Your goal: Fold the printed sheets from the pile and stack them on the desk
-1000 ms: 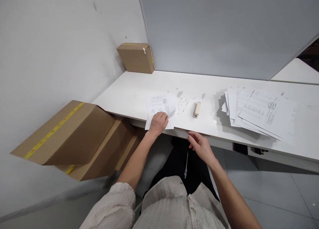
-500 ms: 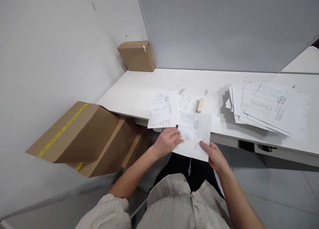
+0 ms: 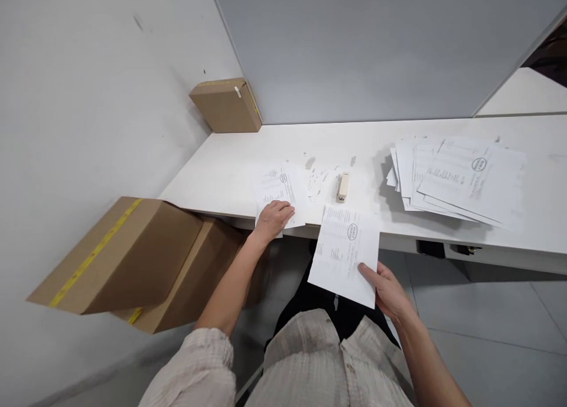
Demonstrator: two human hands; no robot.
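Right hand [image 3: 390, 289]: closing thumb over fingers on the right margin of a printed sheet [image 3: 341, 256]. Thumb is pressing on the upper face; the fingers are mostly hiding beneath the paper. The sheet is lying print side up, with an oval stamp mark showing in its upper half. Its far end is overlapping the front edge of the worktop [image 3: 230, 165] in this view, and its near end is reaching over the person's lap; cannot tell whether it is touching the surface.

Left hand [image 3: 271, 221]: resting palm down, fingers together and slightly bent, on the small paper pile [image 3: 277, 188] at the worktop's front edge. Cannot tell whether the fingers are pinching any paper. A similar oval stamp is showing on the top page.

Between the pile and the large paper stack [image 3: 469, 179] at right, a cream stapler-like tool [image 3: 343, 187] is lying just beyond the held sheet. The stack is spreading unevenly, its edges fanning out. Grey marks are spotting the surface beside the tool.

A cardboard box [image 3: 228, 107] is standing in the back left corner, against the grey panel [image 3: 354, 52]. Larger taped cartons [image 3: 128, 256] are sitting left of the worktop.
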